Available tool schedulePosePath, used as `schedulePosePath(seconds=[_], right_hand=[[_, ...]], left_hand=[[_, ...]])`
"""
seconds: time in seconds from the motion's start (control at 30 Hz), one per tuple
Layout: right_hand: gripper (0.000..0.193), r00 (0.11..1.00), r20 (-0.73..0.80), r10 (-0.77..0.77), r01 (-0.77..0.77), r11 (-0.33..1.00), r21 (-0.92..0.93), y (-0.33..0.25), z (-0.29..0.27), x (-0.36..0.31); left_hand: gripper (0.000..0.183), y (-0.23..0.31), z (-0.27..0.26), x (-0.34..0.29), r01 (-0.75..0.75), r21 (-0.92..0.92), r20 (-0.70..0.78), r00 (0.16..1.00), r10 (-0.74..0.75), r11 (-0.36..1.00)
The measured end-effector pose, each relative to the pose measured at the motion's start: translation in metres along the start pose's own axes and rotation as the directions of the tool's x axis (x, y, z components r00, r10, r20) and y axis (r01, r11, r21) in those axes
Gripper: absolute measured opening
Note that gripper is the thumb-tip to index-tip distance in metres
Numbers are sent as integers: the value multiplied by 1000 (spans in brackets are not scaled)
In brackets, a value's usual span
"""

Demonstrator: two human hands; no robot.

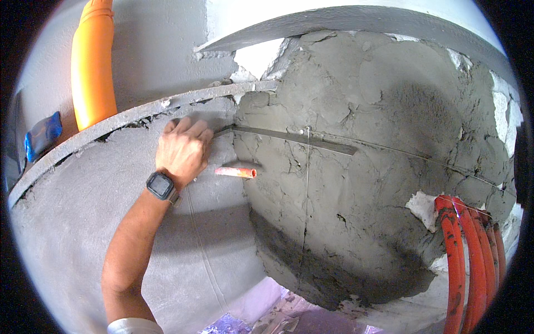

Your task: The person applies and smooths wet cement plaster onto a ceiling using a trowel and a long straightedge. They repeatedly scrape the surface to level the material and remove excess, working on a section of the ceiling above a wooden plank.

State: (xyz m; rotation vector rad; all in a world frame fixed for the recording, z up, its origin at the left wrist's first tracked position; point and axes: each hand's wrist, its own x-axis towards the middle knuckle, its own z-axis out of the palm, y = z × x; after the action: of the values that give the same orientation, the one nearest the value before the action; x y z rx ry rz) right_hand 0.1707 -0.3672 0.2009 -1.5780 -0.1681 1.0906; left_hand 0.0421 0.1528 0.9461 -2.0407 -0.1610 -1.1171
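My left hand [182,146], wearing a watch [160,185] on its wrist, is closed at the grey wall's upper part. Its fingers wrap round a handle hidden inside the fist. From it a long, narrow trowel [295,139] reaches right, its metal blade seen nearly edge-on against wet grey mortar [334,189]. Below the blade, a short red pipe stub [236,172] sticks out close to the mortar's left edge. A thin string [307,183] hangs down across the mortar from a small fixing near the blade. My right hand is out of the picture.
Several red corrugated conduits [455,250] emerge at the lower right. Another string [428,158] runs right across the mortar. A grey ledge [128,114] curves along the upper left, with an orange pipe [92,61] and a blue packet [43,134] behind it. A board [356,19] spans the top.
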Motion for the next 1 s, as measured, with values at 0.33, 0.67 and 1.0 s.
schedulePosePath(seconds=[0.33,0.67,1.0], right_hand=[[30,1000,18,12,-11,1000,-27,17,-4,3],[31,998,55,3,0,999,-46,73,-15,-7],[31,994,112,15,-12,999,-34,109,-15,-20]], left_hand=[[18,0,-1,2,-2,32,26,1000,1,999],[21,-1,4,1,18,22,35,999,-19,1000],[21,-3,5,-2,-48,8,46,998,47,999]])
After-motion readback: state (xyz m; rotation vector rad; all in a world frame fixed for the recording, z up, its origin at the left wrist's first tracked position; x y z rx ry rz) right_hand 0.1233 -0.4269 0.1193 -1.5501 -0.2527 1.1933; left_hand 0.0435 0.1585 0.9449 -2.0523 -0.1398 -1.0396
